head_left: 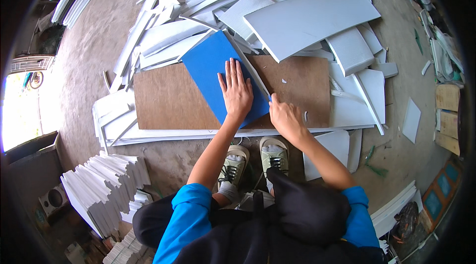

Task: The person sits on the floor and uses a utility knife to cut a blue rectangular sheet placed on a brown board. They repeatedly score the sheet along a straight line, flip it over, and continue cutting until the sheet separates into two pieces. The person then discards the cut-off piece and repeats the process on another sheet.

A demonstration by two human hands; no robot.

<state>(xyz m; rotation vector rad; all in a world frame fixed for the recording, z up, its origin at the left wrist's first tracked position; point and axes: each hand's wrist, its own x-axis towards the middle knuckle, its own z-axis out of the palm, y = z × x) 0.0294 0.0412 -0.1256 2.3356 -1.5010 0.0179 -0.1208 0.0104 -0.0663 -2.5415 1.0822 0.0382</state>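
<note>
A blue rectangular panel point(208, 60) lies at a slant across a brown wooden board point(166, 98) on the floor in front of me. My left hand point(238, 90) rests flat on the panel, fingers stretched out and pointing away from me. Along the panel's right edge runs a pale strip point(248, 65). My right hand point(286, 119) is closed at the lower part of that edge, around a small tool with a blue end point(270, 98). Most of this tool is hidden by the fingers, so its exact kind does not show. Small white scraps point(305, 116) lie on the board.
White panel offcuts are heaped point(198, 11) beyond the board, with a large white sheet point(312, 21) on top. Stacked white strips point(106, 184) stand at lower left. My shoes point(233, 165) are just short of the board. Cardboard boxes point(447, 98) line the right side.
</note>
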